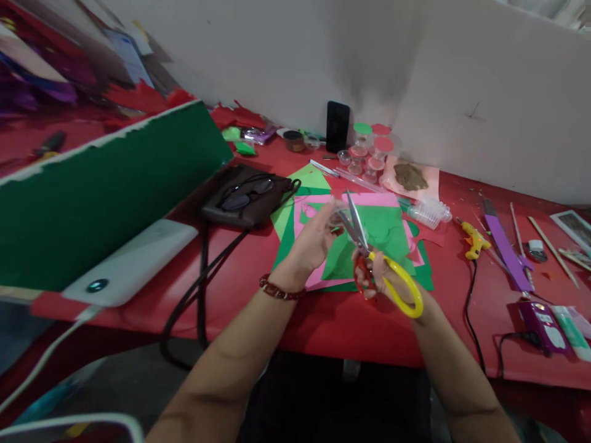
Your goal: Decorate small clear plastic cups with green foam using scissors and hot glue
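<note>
Scissors (pixel 355 231) with one yellow and one red handle are in my right hand (pixel 379 271), fingers around the handles. Their two blades stand apart and point up and away from me. My left hand (pixel 311 243), a beaded bracelet at its wrist, is closed on a small clear plastic piece (pixel 338 216) near the blades. Its exact shape is hard to see. Below both hands lie sheets of green paper (pixel 383 227) and pink paper (pixel 369 199), overlapping on the red table (pixel 341 320).
Left are a black pouch (pixel 231 212) with glasses, a white power bank (pixel 133 261) and a green board (pixel 115 197). Lidded cups (pixel 362 151) and a phone (pixel 337 126) stand behind. A yellow glue gun (pixel 474 240) with its cord and a purple strip (pixel 505 246) lie right.
</note>
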A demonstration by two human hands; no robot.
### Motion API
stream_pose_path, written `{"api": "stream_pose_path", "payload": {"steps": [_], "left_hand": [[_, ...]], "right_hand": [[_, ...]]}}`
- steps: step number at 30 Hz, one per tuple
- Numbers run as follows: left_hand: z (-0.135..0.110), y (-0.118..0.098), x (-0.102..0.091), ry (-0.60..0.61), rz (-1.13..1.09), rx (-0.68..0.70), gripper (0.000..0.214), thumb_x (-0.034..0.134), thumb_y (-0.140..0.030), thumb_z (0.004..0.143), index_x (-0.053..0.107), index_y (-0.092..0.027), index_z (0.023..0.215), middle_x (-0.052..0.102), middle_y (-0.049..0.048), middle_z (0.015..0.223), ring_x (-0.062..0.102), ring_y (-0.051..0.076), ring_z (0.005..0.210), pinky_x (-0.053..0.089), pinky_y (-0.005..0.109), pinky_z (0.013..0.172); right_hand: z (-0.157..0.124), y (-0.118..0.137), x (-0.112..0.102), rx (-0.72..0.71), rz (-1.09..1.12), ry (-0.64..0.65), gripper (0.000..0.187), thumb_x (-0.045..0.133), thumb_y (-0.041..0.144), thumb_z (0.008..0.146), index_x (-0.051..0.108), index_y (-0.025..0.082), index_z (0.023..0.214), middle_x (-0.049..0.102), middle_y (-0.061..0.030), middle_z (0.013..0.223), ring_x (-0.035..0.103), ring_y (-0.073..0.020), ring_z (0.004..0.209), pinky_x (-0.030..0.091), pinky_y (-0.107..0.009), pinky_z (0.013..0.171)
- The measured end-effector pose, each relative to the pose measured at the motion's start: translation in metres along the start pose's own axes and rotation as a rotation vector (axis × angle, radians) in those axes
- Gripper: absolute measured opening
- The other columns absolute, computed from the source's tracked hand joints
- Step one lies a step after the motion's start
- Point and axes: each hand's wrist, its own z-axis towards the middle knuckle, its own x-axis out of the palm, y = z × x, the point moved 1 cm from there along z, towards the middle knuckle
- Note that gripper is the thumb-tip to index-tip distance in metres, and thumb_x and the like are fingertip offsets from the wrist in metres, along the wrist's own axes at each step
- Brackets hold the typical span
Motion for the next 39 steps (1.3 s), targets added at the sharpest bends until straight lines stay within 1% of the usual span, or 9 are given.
{"api": "stream_pose_path", "payload": {"steps": [3, 6, 12, 15, 19, 24, 29, 33, 39], "left_hand": [[-0.003, -0.009, 0.006, 0.121, -0.184, -0.139, 0.044, 0.056, -0.058, 0.102, 0.075, -0.019, 0.093, 0.076, 0.0070, 0.088, 0.072, 0.021, 0.083, 0.059, 0.035, 0.082], [-0.004, -0.015, 0.008, 0.162, -0.326, -0.251, 0.044, 0.043, -0.045, 0.109, 0.076, -0.016, 0.101, 0.078, 0.0089, 0.089, 0.074, 0.021, 0.082, 0.061, 0.036, 0.085], [0.002, -0.008, 0.004, 0.086, -0.372, -0.295, 0.034, 0.049, -0.035, 0.108, 0.074, -0.016, 0.097, 0.077, 0.0065, 0.083, 0.073, 0.017, 0.073, 0.062, 0.033, 0.079], [0.002, -0.003, 0.003, 0.067, -0.314, -0.242, 0.021, 0.064, -0.032, 0.101, 0.075, -0.016, 0.095, 0.077, 0.0045, 0.082, 0.072, 0.015, 0.071, 0.061, 0.031, 0.080], [0.001, 0.001, 0.002, 0.007, -0.183, -0.056, 0.011, 0.084, -0.024, 0.085, 0.079, -0.016, 0.090, 0.079, 0.0035, 0.089, 0.072, 0.014, 0.079, 0.057, 0.025, 0.079], [0.000, 0.005, 0.005, -0.071, -0.033, 0.142, 0.011, 0.089, -0.020, 0.078, 0.078, -0.018, 0.080, 0.076, -0.0008, 0.082, 0.067, 0.011, 0.079, 0.049, 0.021, 0.078], [-0.005, 0.001, 0.008, -0.022, -0.167, -0.041, 0.020, 0.074, -0.036, 0.095, 0.076, -0.019, 0.084, 0.075, 0.0011, 0.081, 0.066, 0.014, 0.073, 0.050, 0.025, 0.071], [-0.006, -0.007, 0.009, 0.076, -0.318, -0.169, 0.030, 0.057, -0.034, 0.103, 0.076, -0.018, 0.086, 0.076, 0.0043, 0.083, 0.068, 0.016, 0.072, 0.055, 0.029, 0.074], [-0.008, -0.010, 0.013, 0.097, -0.416, -0.252, 0.032, 0.056, -0.036, 0.105, 0.073, -0.018, 0.085, 0.075, 0.0036, 0.081, 0.069, 0.014, 0.069, 0.057, 0.028, 0.070]], "right_hand": [[0.002, 0.005, -0.001, 0.044, 0.134, 0.081, 0.076, 0.081, 0.087, 0.065, 0.059, 0.024, 0.102, 0.053, 0.0029, 0.078, 0.045, -0.0125, 0.068, 0.036, -0.021, 0.054], [0.005, 0.008, -0.002, 0.078, 0.216, 0.163, 0.077, 0.078, 0.088, 0.068, 0.059, 0.025, 0.106, 0.056, 0.0025, 0.080, 0.046, -0.0133, 0.069, 0.037, -0.023, 0.057], [0.008, 0.005, -0.002, 0.091, 0.255, 0.200, 0.080, 0.077, 0.090, 0.066, 0.057, 0.025, 0.110, 0.057, 0.0023, 0.078, 0.045, -0.0143, 0.069, 0.038, -0.023, 0.056], [0.005, 0.006, -0.001, 0.082, 0.214, 0.172, 0.080, 0.077, 0.090, 0.066, 0.058, 0.025, 0.108, 0.056, 0.0024, 0.078, 0.044, -0.0137, 0.069, 0.036, -0.022, 0.055], [-0.001, 0.005, 0.001, 0.049, 0.130, 0.112, 0.079, 0.076, 0.092, 0.065, 0.060, 0.024, 0.102, 0.052, 0.0029, 0.078, 0.043, -0.0128, 0.069, 0.034, -0.021, 0.053], [-0.004, -0.001, 0.002, -0.045, -0.071, -0.031, 0.069, 0.078, 0.084, 0.073, 0.062, 0.024, 0.104, 0.049, 0.0029, 0.079, 0.041, -0.0123, 0.067, 0.033, -0.021, 0.051], [0.001, -0.005, 0.001, -0.053, -0.076, -0.013, 0.071, 0.078, 0.085, 0.071, 0.062, 0.024, 0.103, 0.049, 0.0025, 0.079, 0.041, -0.0122, 0.066, 0.032, -0.021, 0.051], [0.005, -0.001, -0.001, 0.030, 0.054, 0.039, 0.080, 0.078, 0.091, 0.064, 0.060, 0.024, 0.104, 0.049, 0.0033, 0.076, 0.042, -0.0125, 0.066, 0.032, -0.021, 0.052], [0.003, 0.011, -0.002, 0.086, 0.186, 0.194, 0.079, 0.076, 0.091, 0.067, 0.059, 0.024, 0.106, 0.055, 0.0017, 0.079, 0.044, -0.0140, 0.070, 0.034, -0.023, 0.055]]}}
